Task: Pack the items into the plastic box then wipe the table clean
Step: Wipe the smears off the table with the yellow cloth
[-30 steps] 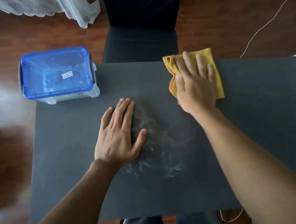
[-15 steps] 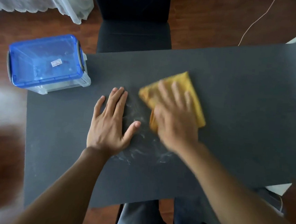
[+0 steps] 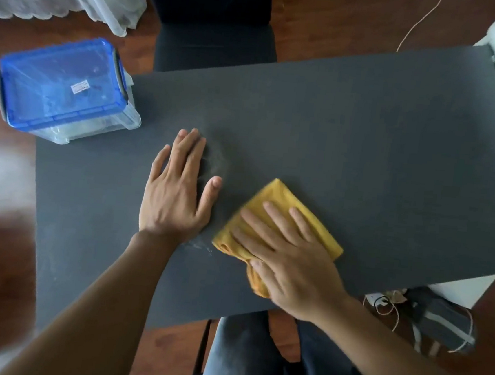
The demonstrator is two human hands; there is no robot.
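- Right hand (image 3: 290, 261) has dragged the yellow cloth (image 3: 281, 202) from the far edge of the bench (image 3: 381, 133) back to the near edge, just right of the left hand; a full far-to-near stroke in about a second.
- Right grip: fingers flat and spread, pressing the cloth down; thumb side bunches the near corner of the fabric.
- Left hand (image 3: 176, 192) stays flat on the bench mid-left, palm down, grip holding nothing; it looks like bracing.
- The white dusty smear that sat right of the left hand is mostly gone. What's left: a faint arc by the left fingertips and a few white flecks (image 3: 201, 247) at the left wrist, just beside the cloth's left corner.
- Plastic box (image 3: 65, 88) sits at the far-left corner of the bench with its blue lid on, overhanging the edge slightly; nothing loose on the bench, so packing looks done.
- Judgement: task is in the wipe phase, well along. Remaining marks lie under and around the left hand, so that hand probably has to lift for the next pass.
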